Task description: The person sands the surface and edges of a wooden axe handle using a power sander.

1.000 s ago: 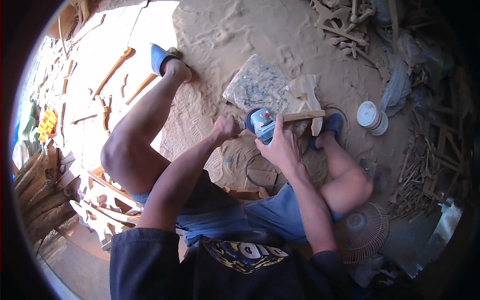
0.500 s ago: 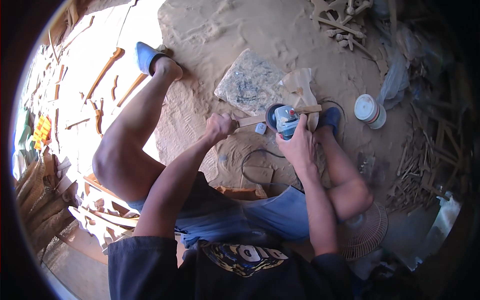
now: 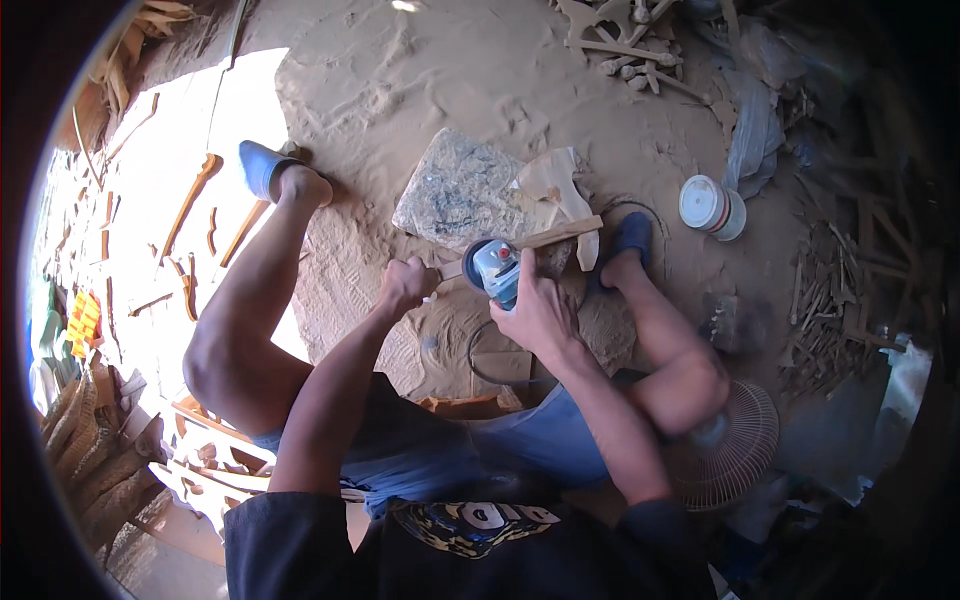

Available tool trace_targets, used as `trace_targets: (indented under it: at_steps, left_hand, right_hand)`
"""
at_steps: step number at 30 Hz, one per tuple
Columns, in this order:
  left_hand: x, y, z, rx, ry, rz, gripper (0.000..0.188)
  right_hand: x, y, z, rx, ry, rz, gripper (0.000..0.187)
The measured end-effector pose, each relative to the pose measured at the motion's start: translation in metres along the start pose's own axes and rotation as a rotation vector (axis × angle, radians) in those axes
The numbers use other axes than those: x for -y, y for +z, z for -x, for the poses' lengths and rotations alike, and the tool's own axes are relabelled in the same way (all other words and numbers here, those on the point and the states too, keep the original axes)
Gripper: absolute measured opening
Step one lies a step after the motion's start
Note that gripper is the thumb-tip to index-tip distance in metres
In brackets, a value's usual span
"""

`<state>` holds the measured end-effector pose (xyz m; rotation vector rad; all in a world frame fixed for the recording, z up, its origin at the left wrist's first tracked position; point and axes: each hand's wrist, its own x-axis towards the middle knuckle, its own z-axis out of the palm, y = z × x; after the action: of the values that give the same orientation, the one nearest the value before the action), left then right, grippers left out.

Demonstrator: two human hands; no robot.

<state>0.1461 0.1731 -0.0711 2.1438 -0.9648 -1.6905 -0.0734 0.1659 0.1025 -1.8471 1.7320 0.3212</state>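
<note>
My left hand (image 3: 406, 284) is closed round the near-left end of a flat wooden strip (image 3: 562, 233). The strip slants up to the right, its far end lying by a torn pale sheet (image 3: 552, 182) and a rough stone slab (image 3: 458, 190). In my right hand (image 3: 543, 315) is a small blue-grey angle grinder (image 3: 497, 270), the fingers wrapped round its body. Its dark round disc (image 3: 474, 262) sits over the strip, not far from my left hand; whether it touches the wood is hidden. The grinder covers the strip's middle.
A black cord (image 3: 478, 362) curves below the grinder. At right stand a white lidded bucket (image 3: 704, 203) and a fan (image 3: 735, 450) near my knee. Wooden pieces (image 3: 190, 210) lie in sunlight at left, more (image 3: 630, 45) at the top right. My feet in blue shoes flank the slab.
The grinder has moved left along the strip, closer to my left hand, uncovering more of the strip's right part. The whole view has also shifted a little.
</note>
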Motion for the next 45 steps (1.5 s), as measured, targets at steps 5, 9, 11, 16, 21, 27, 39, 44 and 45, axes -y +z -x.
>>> trace_targets:
  at_steps: [5, 9, 11, 16, 21, 27, 39, 44, 45]
  left_hand:
    - [0.047, -0.012, -0.022, -0.029, 0.491, -0.435, 0.033]
    - [0.015, -0.009, 0.0, 0.049, 0.13, -0.07, 0.033]
    - [0.016, -0.014, 0.001, 0.052, 0.243, -0.129, 0.036]
    - [0.014, -0.018, 0.002, 0.064, 0.164, -0.146, 0.033]
    - [0.001, -0.012, 0.009, 0.059, 0.152, -0.19, 0.031]
    - [0.021, -0.017, -0.001, 0.085, 0.089, 0.081, 0.037]
    - [-0.002, -0.015, 0.003, 0.08, -0.027, 0.05, 0.041]
    - [0.012, -0.017, -0.005, 0.085, -0.034, 0.049, 0.04]
    - [0.013, -0.019, -0.003, 0.076, -0.038, 0.035, 0.037]
  right_hand:
    - [-0.039, -0.008, -0.02, -0.262, 0.028, -0.061, 0.074]
    - [-0.08, -0.034, -0.033, -0.285, 0.204, -0.061, 0.074]
    - [-0.089, -0.042, -0.038, -0.305, 0.255, -0.09, 0.076]
    - [-0.084, -0.043, -0.033, -0.308, 0.22, -0.071, 0.069]
    - [-0.046, -0.025, -0.012, -0.103, 0.029, -0.154, 0.071]
    - [-0.072, -0.038, -0.022, -0.197, 0.13, -0.162, 0.084]
    - [-0.126, -0.059, -0.042, -0.385, 0.401, -0.22, 0.084]
    - [-0.089, -0.042, -0.025, -0.215, 0.123, -0.19, 0.09]
    - [-0.084, -0.035, -0.024, -0.21, 0.081, -0.173, 0.093]
